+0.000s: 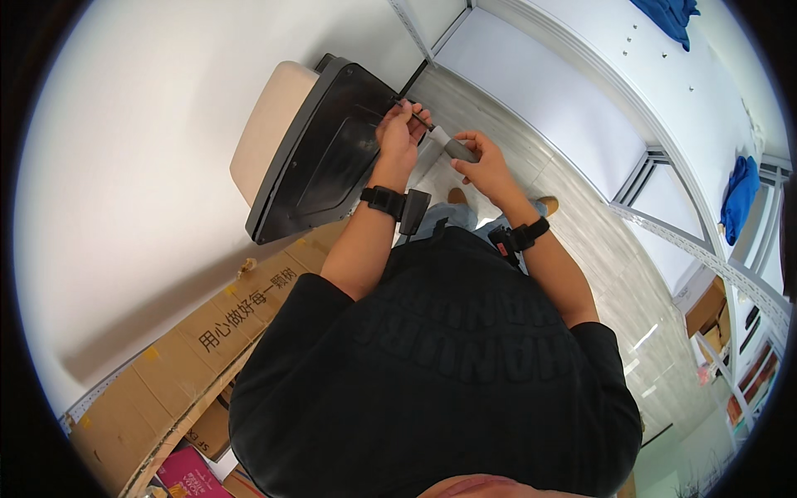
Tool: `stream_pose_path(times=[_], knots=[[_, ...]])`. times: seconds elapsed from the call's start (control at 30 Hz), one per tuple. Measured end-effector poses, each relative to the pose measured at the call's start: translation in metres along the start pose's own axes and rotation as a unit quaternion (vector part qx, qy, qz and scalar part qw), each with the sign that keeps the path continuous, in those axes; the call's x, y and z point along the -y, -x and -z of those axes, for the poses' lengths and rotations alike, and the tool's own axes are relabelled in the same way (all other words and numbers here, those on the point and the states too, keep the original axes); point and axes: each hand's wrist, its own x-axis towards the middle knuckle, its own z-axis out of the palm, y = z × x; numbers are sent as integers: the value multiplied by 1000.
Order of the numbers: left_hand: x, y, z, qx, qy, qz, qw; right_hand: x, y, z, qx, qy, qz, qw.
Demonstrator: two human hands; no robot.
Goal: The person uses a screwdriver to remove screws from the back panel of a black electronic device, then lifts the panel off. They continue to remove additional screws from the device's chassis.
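A seat-like piece with a black plastic underside (pixel 328 158) and a beige padded side (pixel 270 129) stands tilted at the wall, left of my hands. My right hand (pixel 488 170) is closed round the grey handle of a screwdriver (pixel 459 150). The screwdriver's thin dark shaft points up and left to the far right edge of the black underside. At that edge, my left hand (pixel 400 139) has its fingers curled about the shaft. Whatever the tip meets there is too small to make out.
A long cardboard-covered ledge (pixel 174 340) runs along the wall at lower left, with a magenta box (pixel 193 473) beneath. White shelving (pixel 573 108) curves along the right, with several small screws and blue cloth (pixel 739 199) on it. Grey wood-look floor (pixel 573 232) lies between.
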Motion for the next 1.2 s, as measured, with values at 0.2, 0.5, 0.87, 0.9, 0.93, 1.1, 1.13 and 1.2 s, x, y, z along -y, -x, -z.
stream_pose_path(times=[0.2, 0.5, 0.87, 0.9, 0.93, 1.1, 1.13, 1.2], knots=[[7, -1, 0, -32, -38, -25, 998, -24, -7, -3, -104, 264, 256, 924], [4, 0, 1, -26, -29, -14, 999, 4, 0, 21, 117, -210, -139, 961], [7, 1, -1, -44, -60, -24, 997, -16, -1, 5, -68, 136, 121, 981], [6, 0, -1, -44, -62, -23, 997, -16, -1, 4, -80, 160, 153, 972], [6, -1, 0, -45, -63, -21, 997, -16, -1, 2, -91, 184, 185, 961], [3, 4, -4, -48, -43, -23, 998, 2, 5, 9, 22, -73, -17, 997], [3, 3, -3, -41, -34, -22, 998, 5, 5, 13, 59, -137, -71, 986], [2, 2, -1, -27, -15, -19, 999, 5, 2, 22, 106, -189, -115, 969]])
